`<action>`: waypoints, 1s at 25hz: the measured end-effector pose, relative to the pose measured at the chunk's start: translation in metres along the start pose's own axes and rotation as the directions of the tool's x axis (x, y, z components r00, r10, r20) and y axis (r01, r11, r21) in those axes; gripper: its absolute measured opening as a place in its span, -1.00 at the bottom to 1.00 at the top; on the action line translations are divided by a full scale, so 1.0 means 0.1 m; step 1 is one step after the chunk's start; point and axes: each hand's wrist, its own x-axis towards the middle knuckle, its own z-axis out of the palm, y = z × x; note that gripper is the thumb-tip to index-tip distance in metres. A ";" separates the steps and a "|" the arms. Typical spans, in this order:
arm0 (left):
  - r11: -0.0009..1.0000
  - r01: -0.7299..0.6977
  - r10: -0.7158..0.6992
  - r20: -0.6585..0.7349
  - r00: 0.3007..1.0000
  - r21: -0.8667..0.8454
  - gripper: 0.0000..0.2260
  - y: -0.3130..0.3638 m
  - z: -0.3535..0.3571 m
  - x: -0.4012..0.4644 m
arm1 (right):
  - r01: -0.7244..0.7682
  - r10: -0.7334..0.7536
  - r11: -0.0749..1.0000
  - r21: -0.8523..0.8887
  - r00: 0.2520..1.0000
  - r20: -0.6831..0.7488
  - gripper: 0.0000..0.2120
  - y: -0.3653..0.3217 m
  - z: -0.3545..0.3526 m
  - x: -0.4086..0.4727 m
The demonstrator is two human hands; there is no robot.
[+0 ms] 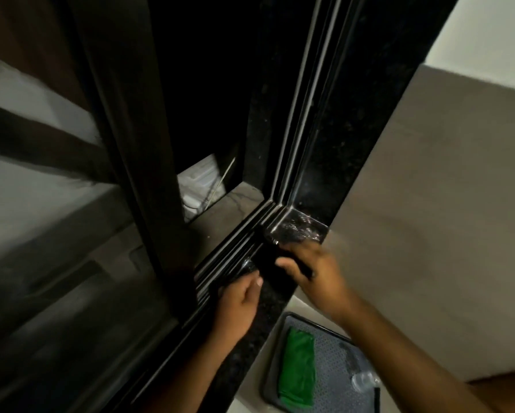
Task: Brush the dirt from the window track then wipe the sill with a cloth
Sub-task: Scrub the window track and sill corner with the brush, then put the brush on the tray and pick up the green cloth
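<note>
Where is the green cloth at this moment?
In the head view, the green cloth lies folded on the left part of a dark tray at bottom right, below the black sill and untouched by either hand.

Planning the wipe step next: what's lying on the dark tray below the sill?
On the dark tray, a folded green cloth covers its left side; grey patterned lining shows beside it. The right forearm hides the tray's right edge.

Two hands — left (238,305) and right (316,272) — one dark brush (283,260), one green cloth (298,371), one tray (336,353) and one window track (235,248) — its parallel grooves too blurred to count.
</note>
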 end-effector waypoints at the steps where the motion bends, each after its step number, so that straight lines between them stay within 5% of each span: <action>1: 0.927 0.205 -0.215 0.001 0.977 -0.313 -0.79 0.20 0.06 0.06 | 0.005 -0.005 1.000 -0.017 0.999 0.032 -0.71 -0.03 0.02 -0.15; 2: 0.780 0.341 -0.353 0.083 0.932 -0.524 -0.79 0.37 0.11 0.11 | 0.004 -0.002 0.999 -0.031 0.998 0.063 -0.69 -0.07 0.03 -0.27; 4: 0.647 0.450 -0.426 0.198 0.883 -0.616 -0.76 0.62 0.15 0.18 | -0.029 0.034 0.999 -0.046 0.994 0.103 -0.65 -0.17 0.02 -0.41; 7: 0.601 0.472 -0.447 0.219 0.867 -0.645 -0.78 0.83 0.14 0.21 | -0.150 0.140 0.987 0.058 0.979 0.146 -0.49 -0.17 -0.12 -0.53; 9: 0.632 0.488 -0.436 0.244 0.866 -0.602 -0.79 0.89 0.21 0.22 | -0.350 0.343 0.919 0.183 0.937 0.070 -0.41 -0.06 -0.23 -0.62; 12: 0.672 0.527 -0.399 0.346 0.849 -0.519 -0.90 0.90 0.51 0.13 | -0.629 0.734 0.522 0.576 0.675 0.072 -0.80 0.09 -0.36 -0.69; 17: 0.700 0.642 -0.489 0.443 0.751 -0.315 -0.87 0.55 1.34 -0.11 | -0.686 0.879 0.261 0.679 0.460 0.126 -0.80 0.65 -0.15 -1.29; 25: 0.662 0.749 -0.693 0.363 0.623 -0.024 -0.90 -0.92 2.71 -0.22 | -0.774 0.963 -0.144 0.617 0.034 0.267 -0.80 2.03 1.09 -2.39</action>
